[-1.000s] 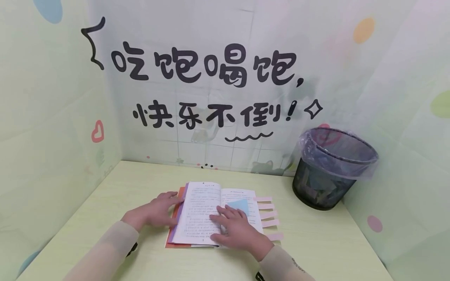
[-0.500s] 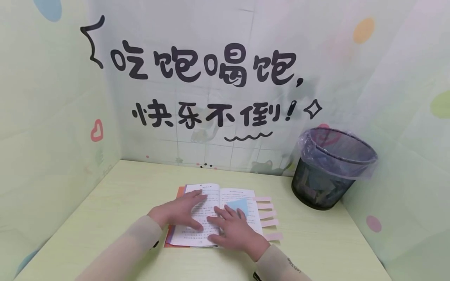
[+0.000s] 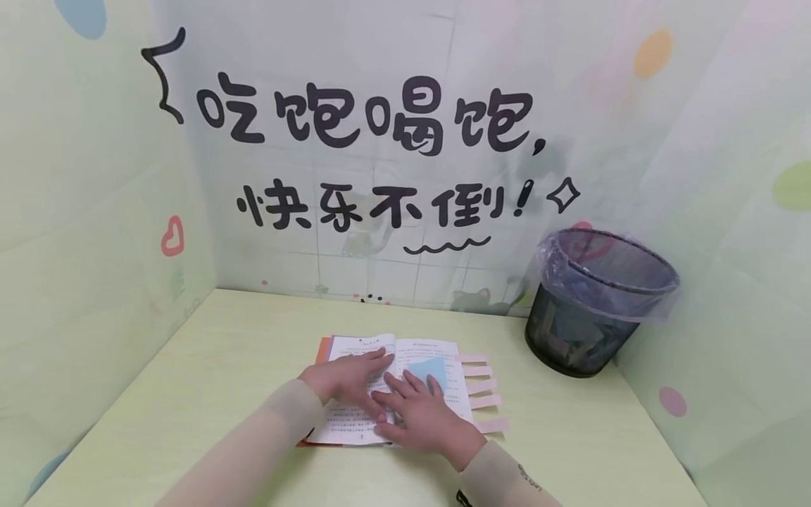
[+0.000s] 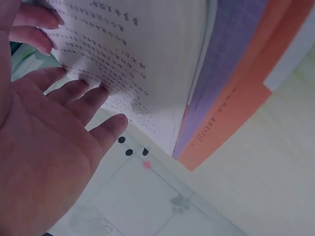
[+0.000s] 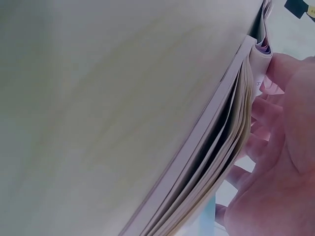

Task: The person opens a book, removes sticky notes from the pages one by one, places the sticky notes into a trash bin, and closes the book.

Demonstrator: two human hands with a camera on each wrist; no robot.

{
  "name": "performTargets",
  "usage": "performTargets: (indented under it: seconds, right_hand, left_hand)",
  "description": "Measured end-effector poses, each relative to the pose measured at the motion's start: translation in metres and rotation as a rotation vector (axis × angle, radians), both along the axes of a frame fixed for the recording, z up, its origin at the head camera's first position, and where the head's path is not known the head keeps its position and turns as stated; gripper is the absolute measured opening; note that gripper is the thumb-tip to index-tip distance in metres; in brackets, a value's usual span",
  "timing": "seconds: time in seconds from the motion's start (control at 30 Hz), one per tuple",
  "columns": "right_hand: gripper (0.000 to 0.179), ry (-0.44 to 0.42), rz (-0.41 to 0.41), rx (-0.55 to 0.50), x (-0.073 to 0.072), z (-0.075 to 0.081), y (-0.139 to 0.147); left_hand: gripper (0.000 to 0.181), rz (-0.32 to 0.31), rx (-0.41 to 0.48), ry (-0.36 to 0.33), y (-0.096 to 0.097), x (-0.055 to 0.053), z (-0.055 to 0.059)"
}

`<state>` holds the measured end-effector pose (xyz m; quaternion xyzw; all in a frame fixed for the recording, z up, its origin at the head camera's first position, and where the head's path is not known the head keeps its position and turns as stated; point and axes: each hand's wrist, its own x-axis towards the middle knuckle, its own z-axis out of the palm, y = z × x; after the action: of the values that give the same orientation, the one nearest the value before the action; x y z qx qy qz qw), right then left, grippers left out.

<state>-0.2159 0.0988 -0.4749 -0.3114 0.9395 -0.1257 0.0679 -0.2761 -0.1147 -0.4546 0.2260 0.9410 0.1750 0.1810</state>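
An open book with printed pages lies on the table. My left hand rests on its left page with fingers spread, the fingertips close to the fold. My right hand lies over the lower part of the right page, fingers spread and the thumb near the fold. A light blue sticky note shows on the right page just beyond the right fingertips. At the left edge, the left wrist view shows an orange cover and a purple sheet under the pages. The right wrist view shows the slightly fanned page edges.
Several pink tabs stick out from the book's right edge. A black wastebasket with a translucent purple liner stands at the back right of the pale table. Printed fabric walls enclose the table at the back and sides.
My left hand has moved right from the book's left edge, across the left page, to near the fold. My right hand stays nearly in place on the right page.
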Motion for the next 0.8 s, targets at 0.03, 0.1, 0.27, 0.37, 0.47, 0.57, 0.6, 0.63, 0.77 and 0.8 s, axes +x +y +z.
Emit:
performTargets:
  seconds: [0.03, 0.1, 0.27, 0.37, 0.47, 0.57, 0.6, 0.63, 0.77, 0.8]
  right_hand:
    - [0.059, -0.006, 0.000, -0.001, 0.000, 0.000, 0.000]
    - [0.060, -0.015, -0.001, 0.003, -0.001, 0.000, 0.001]
    - [0.058, 0.002, 0.025, -0.004, -0.005, 0.005, 0.005]
    - [0.051, 0.054, -0.002, -0.077, -0.013, 0.010, 0.013]
    - [0.043, 0.113, -0.142, -0.176, -0.023, 0.017, 0.024]
    - [0.041, 0.124, -0.362, -0.226, -0.032, 0.023, 0.034]
    - [0.043, 0.110, -0.428, -0.232, -0.035, 0.023, 0.037]
    - [0.045, 0.090, -0.484, -0.230, -0.038, 0.023, 0.040]
    - [0.053, 0.018, -0.566, -0.196, -0.045, 0.017, 0.047]
    - [0.056, 0.007, -0.560, -0.179, -0.046, 0.015, 0.048]
  left_hand:
    - [0.118, 0.009, -0.004, -0.003, 0.001, 0.000, 0.001]
    - [0.117, 0.027, -0.003, -0.010, 0.004, 0.001, 0.003]
    - [0.115, 0.050, 0.010, -0.027, 0.009, 0.005, 0.008]
    - [0.114, 0.048, -0.008, -0.025, 0.013, 0.005, 0.011]
    - [0.114, 0.057, -0.026, -0.022, 0.016, 0.005, 0.013]
    - [0.114, 0.075, -0.017, -0.035, 0.017, 0.006, 0.014]
    - [0.114, 0.082, -0.011, -0.043, 0.017, 0.006, 0.014]
    - [0.114, 0.088, -0.004, -0.052, 0.017, 0.007, 0.014]
    - [0.113, 0.105, 0.012, -0.070, 0.015, 0.008, 0.013]
    - [0.113, 0.106, 0.011, -0.071, 0.015, 0.008, 0.013]
